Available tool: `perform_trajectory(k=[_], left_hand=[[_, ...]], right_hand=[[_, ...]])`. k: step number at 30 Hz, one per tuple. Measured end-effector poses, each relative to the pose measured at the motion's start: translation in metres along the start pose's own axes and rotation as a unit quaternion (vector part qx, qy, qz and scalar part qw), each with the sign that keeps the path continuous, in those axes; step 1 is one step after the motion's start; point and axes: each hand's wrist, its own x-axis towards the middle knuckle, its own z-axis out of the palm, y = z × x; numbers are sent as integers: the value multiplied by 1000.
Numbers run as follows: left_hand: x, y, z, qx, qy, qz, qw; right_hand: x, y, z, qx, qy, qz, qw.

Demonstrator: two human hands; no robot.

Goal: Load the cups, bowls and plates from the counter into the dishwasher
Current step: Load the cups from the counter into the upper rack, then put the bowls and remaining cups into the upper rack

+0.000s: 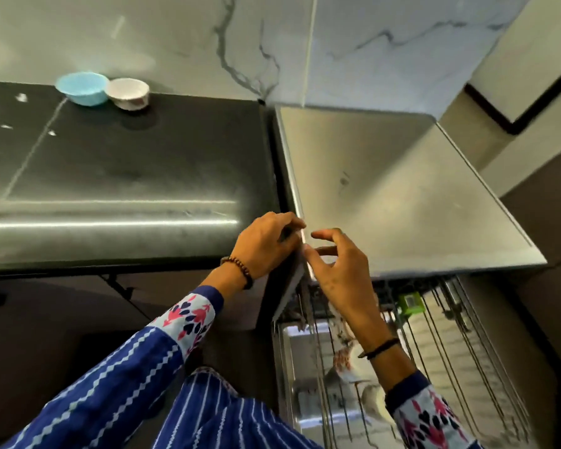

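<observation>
At far-left back of dark surface (127, 176), blue bowl (82, 88) and white bowl (128, 93) touching, untouched. Left hand (266, 246) nearer them, bowls well up-left; fingers curled over dishwasher (402, 196) top edge. Right hand (337, 270) loosely spread, empty, above part-loaded rack (450, 351).

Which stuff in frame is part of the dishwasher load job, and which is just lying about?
Job: blue bowl, white bowl, counter, dishwasher, rack, dishes already in it.
Lying about: green tag on the rack.
</observation>
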Motion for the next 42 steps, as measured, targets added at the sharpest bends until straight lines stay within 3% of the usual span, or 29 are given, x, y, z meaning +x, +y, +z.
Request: perform_trajectory(k=[7,19,28,34,42], left_hand=[[28,-72,-84,-26,79,-76,994],[98,-216,-206,-80,138,-182,970],[157,-317,-255,-237,220,-309,894],[204,-355,-268,-309,283,-326,847],[226,-365,-271,-309,301,-324,842]], right_hand=[[83,-62,70,-1,-66,-58,996],[232,-140,215,23,-153,-52,987],[335,-182,319,55,-271,10,961],[392,-196,376,180,-305,108,929],[417,-195,396,265,-272,120,917]])
